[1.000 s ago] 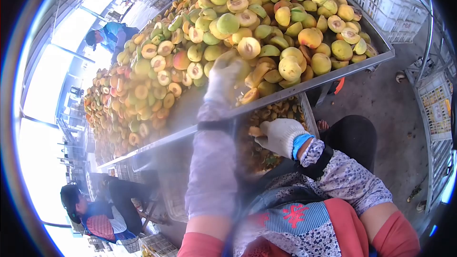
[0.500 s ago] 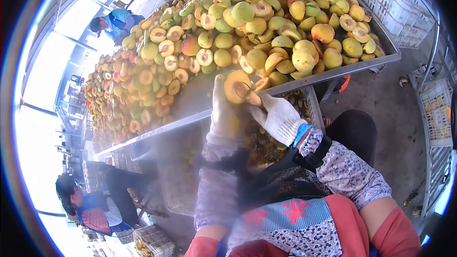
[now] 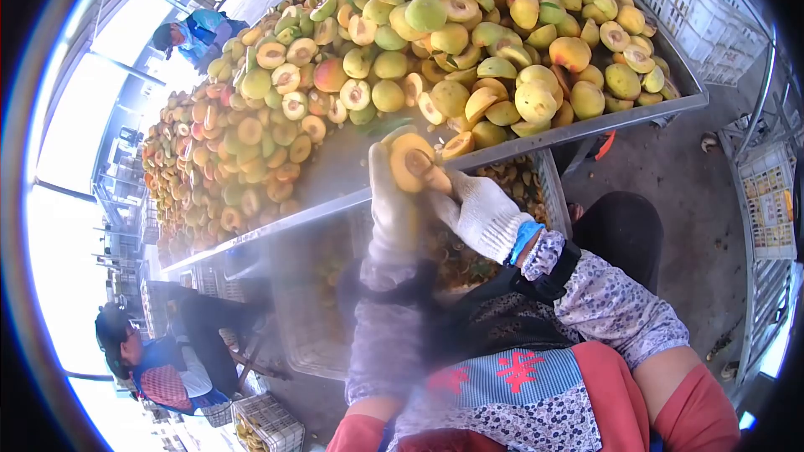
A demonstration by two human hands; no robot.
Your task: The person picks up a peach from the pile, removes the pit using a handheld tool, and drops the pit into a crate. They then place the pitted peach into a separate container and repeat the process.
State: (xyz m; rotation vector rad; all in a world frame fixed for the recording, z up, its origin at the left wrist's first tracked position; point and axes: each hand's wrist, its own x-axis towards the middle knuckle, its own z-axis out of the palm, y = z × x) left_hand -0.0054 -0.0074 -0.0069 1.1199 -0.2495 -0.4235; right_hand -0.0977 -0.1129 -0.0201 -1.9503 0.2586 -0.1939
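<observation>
- A long metal table (image 3: pixel 586 127) stretches away beyond both hands, its near rim just behind them.
- A heap of fruit (image 3: pixel 402 59), green, yellow and reddish, many pieces cut in half with the pit hollow showing, covers the table beyond the hands.
- A crate (image 3: pixel 511 180) of fruit pieces sits under the table rim, just below and behind the hands.
- Two other people sit to the left of the hands: one (image 3: pixel 159 360) low beside the table, one (image 3: pixel 188 33) at its far side.
- The left hand (image 3: pixel 394 201), gloved, is curled around a fruit half (image 3: pixel 412 161), holding it up with the cut face showing.
- The right hand (image 3: pixel 477 211), gloved, is closed, its fingertips pressed to the fruit half's cut face; whether it holds a tool I cannot tell.
</observation>
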